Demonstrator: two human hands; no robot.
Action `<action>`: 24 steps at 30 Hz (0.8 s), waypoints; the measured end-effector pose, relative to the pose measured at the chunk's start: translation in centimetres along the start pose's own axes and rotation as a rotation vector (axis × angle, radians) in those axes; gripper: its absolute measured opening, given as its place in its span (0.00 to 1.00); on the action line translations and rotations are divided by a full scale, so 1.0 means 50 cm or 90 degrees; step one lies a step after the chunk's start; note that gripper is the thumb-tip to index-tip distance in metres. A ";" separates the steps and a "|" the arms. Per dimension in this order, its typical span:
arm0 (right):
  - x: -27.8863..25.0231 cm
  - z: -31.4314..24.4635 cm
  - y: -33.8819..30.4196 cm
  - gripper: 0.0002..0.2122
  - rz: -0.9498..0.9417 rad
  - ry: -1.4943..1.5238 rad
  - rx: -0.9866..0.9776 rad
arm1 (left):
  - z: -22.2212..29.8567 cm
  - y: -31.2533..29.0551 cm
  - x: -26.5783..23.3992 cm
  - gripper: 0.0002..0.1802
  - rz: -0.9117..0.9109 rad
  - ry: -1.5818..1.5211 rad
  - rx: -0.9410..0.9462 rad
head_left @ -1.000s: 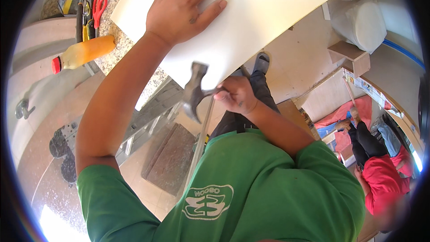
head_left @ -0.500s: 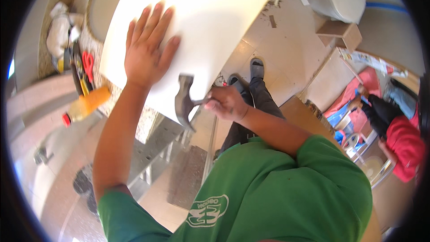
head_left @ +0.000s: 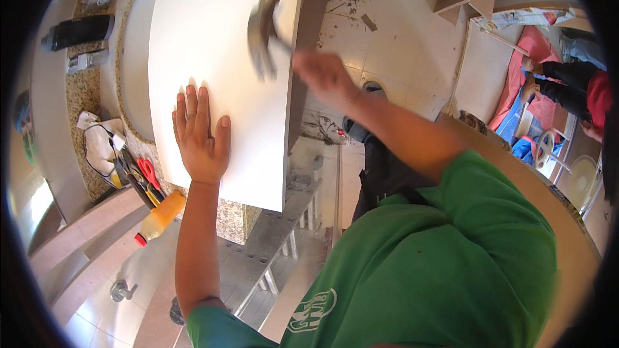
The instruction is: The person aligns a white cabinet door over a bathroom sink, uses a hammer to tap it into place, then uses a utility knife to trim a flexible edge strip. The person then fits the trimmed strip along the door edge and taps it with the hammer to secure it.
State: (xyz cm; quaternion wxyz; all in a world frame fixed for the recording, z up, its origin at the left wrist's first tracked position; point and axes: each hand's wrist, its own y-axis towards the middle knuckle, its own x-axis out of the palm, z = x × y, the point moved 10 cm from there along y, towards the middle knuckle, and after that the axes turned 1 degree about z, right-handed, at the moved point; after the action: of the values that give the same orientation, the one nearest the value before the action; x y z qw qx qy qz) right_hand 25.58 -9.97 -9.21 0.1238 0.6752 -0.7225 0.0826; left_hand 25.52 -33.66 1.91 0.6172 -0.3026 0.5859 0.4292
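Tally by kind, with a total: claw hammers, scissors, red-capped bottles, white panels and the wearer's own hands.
Grey metal-headed claw hammer: 1
Red-handled scissors: 1
Red-capped bottle of orange liquid: 1
Large flat white panel: 1
Wearer's bare left hand and bare right hand: 2
Total: 6

The person's left hand [head_left: 203,149] lies palm down, fingers [head_left: 191,106] pointing far, thumb [head_left: 222,138] spread right; the right hand [head_left: 325,77], farther off, is curled, its forearm [head_left: 403,125] slanting from near right.

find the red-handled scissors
The red-handled scissors lie at left in the head view, just above the red-capped bottle and left of the person's left hand.
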 end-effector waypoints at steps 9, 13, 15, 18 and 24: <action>0.053 0.047 -0.100 0.25 -0.103 -0.284 0.049 | 0.000 -0.002 0.005 0.36 -0.030 0.010 0.013; -0.096 0.019 0.171 0.29 0.034 -0.203 0.070 | -0.006 -0.003 0.005 0.36 -0.024 -0.010 0.002; -0.132 0.005 0.250 0.32 0.059 -0.206 0.067 | -0.005 -0.002 0.006 0.36 -0.024 -0.007 0.005; -0.133 0.012 0.232 0.33 0.078 -0.222 0.063 | -0.004 -0.001 0.005 0.36 -0.027 -0.009 0.005; 0.074 0.075 -0.161 0.29 -0.235 -0.307 0.086 | -0.002 0.001 0.000 0.36 -0.023 -0.034 0.003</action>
State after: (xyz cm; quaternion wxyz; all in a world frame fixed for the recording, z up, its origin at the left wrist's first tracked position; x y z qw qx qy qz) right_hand 33.16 -15.17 -12.10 -0.0835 0.8020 -0.5888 -0.0558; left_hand 25.45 -33.72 1.92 0.6410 -0.2996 0.5648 0.4246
